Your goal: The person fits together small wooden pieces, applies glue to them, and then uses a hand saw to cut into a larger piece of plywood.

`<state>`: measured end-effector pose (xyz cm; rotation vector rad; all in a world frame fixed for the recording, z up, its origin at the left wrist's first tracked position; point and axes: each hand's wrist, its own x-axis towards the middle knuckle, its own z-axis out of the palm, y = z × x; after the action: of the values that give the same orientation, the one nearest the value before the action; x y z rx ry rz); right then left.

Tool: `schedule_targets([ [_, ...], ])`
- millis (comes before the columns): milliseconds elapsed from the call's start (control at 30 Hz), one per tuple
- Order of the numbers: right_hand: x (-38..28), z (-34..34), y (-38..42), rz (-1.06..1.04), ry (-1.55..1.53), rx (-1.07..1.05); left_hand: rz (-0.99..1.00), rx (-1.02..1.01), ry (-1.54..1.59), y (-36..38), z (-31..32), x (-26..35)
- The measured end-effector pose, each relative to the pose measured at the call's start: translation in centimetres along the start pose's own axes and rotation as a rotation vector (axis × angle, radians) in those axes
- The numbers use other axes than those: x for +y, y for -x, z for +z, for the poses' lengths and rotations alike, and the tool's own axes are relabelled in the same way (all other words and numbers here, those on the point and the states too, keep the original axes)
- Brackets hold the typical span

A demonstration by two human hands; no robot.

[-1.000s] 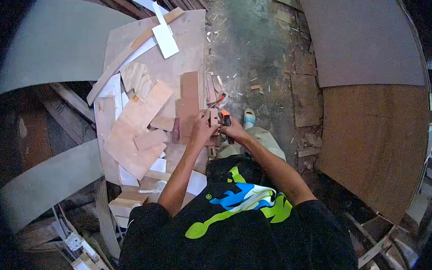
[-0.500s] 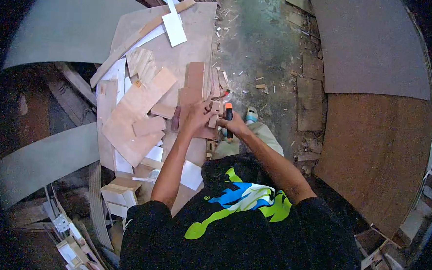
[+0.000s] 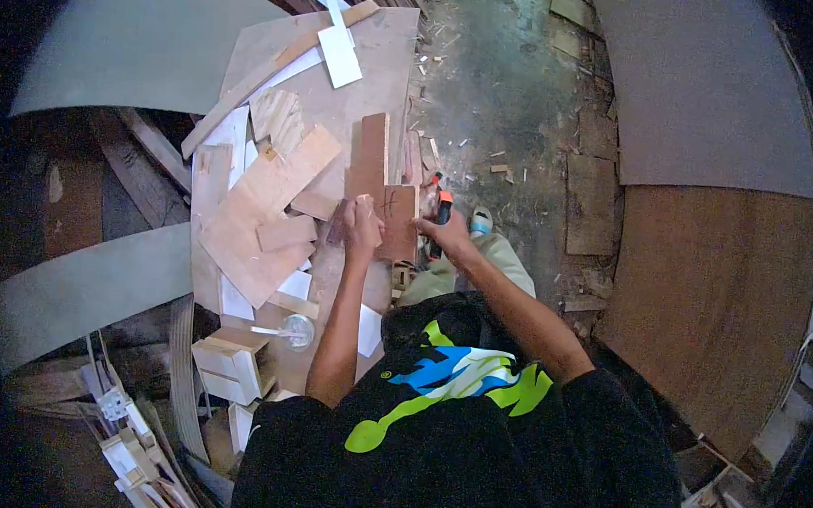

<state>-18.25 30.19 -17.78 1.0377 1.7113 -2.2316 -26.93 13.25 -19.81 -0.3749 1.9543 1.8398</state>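
Note:
My left hand [image 3: 362,226] grips the left edge of a small reddish-brown plywood piece [image 3: 397,221] with a dark pencil mark on it. It lies at the right edge of a plywood work board [image 3: 370,77]. My right hand [image 3: 446,232] is closed around an orange-and-black tool [image 3: 443,208] right beside that piece. A longer brown strip [image 3: 371,156] lies just beyond the piece.
Many plywood offcuts [image 3: 262,205] and white strips [image 3: 339,53] cover the board. A round clear lid [image 3: 299,328] sits near its front. Large grey and brown sheets [image 3: 709,95] lie on the dusty floor at right, curved grey panels [image 3: 92,284] at left. My shoe [image 3: 482,223] shows below the hands.
The marked plywood piece now lies flat and plainly in view between my hands. My left hand has shifted to its left edge. The view has drifted slightly.

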Motion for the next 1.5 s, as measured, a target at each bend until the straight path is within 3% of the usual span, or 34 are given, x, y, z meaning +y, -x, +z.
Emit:
schedule_targets([
  [67,0.2,0.4,0.2,-0.068,0.016,-0.011,0.102,-0.033,0.012,0.2,-0.8,-2.5],
  [133,0.0,0.9,0.6,-0.12,0.038,-0.021,-0.156,-0.07,0.115,2.6,-0.2,-0.6],
  [167,-0.6,1.3,1.0,-0.137,0.051,-0.027,-0.154,-0.093,-0.156,4.3,1.0,2.6],
  [300,0.7,1.8,0.6,-0.18,0.096,-0.052,0.283,-0.116,-0.374,5.0,0.2,1.2],
  [367,-1.2,2.0,1.7,-0.216,0.143,-0.123,0.439,-0.058,-0.636,7.1,1.4,4.8],
  [433,-2.2,2.2,2.2,-0.189,0.048,-0.217,0.361,-0.135,-0.637,5.4,-0.2,3.8],
  [500,-2.5,2.7,2.3,-0.166,-0.129,-0.3,0.392,-0.089,-0.631,5.0,-1.3,3.7],
  [600,-2.3,3.2,2.4,-0.18,0.07,-0.37,0.303,-0.041,-0.69,6.1,-2.5,7.2],
  [633,-1.6,3.4,2.3,-0.266,0.022,-0.388,0.348,0.127,-0.819,7.0,-2.4,8.4],
  [733,-0.3,3.2,1.8,-0.139,-0.17,-0.263,0.279,0.269,-0.8,6.8,-4.5,9.6],
  [833,1.3,2.2,1.2,-0.102,-0.306,-0.166,0.253,0.208,-0.538,4.0,-8.2,6.8],
  [933,0.8,1.9,1.3,-0.089,-0.198,-0.127,0.128,0.143,-0.234,2.7,-8.9,5.6],
  [1033,3.3,1.5,-1.2,-0.127,-0.042,-0.089,0.196,0.087,-0.419,3.5,-6.9,6.6],
  [1167,4.6,0.8,-2.6,-0.103,0.177,0.008,0.096,0.015,-0.171,0.9,-7.3,1.5],
  [1233,5.6,0.1,-3.6,-0.043,0.246,-0.031,0.027,-0.033,-0.303,0.5,-7.3,1.4],
  [1267,6.3,-0.1,-3.9,-0.07,0.267,0.048,-0.009,-0.056,-0.368,0.4,-7.3,1.3],
  [1333,6.8,-0.2,-3.6,-0.126,0.307,0.204,0.279,0.077,-0.597,0.9,-7.2,1.1],
  [1367,7.1,-0.2,-3.5,-0.132,0.264,0.175,0.424,0.146,-0.71,1.1,-7.1,1.0],
  [1467,8.1,-0.8,-3.0,-0.143,0.139,0.094,0.241,0.248,-0.459,1.6,-6.6,3.1],
  [1500,8.0,-0.8,-2.8,-0.135,0.2,0.071,0.268,0.191,-0.515,-0.1,-7.3,0.9],
])
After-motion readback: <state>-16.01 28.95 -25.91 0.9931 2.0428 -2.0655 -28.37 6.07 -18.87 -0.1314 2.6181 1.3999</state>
